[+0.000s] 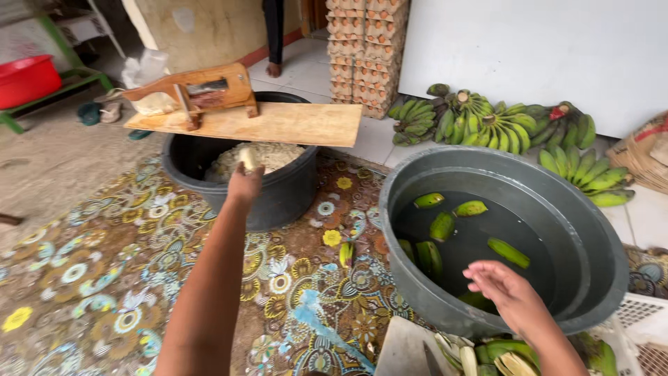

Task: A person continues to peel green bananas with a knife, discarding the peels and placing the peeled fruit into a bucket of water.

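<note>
- L hand (245, 185): arm stretched fwd, fingers closed round a peeled banana (248, 157), pale, held upright just over the near rim of the black tub (282, 202).
- R hand (506, 292): fingers spread, nothing in it, hovering over the near edge of the grey basin (598, 230).
- Black tub: dark, round, part-filled w/ pale sliced pieces (271, 154). Wooden board (292, 124) lies across its top; wooden slicer (202, 89) w/ metal blade sits on the board's left end.
- Grey basin: holds dark water w/ several unpeeled green bananas (509, 252) floating, well apart from each other.
- Peels and cut ends (501, 358): heaped at bottom edge, near R forearm; flat pale slab beside them.
- One loose green banana (346, 253) on the patterned floor mat (104, 278), btw. tub and basin.
- Green banana bunches (487, 124) on tiles behind basin, against white wall; egg-tray stack (365, 52) further back.
- Handling note (judgement): keep a firm wrap on the peeled fruit, prob. slippery; carry it over the rim and clear of the board edge. R hand best kept low over the water so a pick from the basin doesn't splash.
</note>
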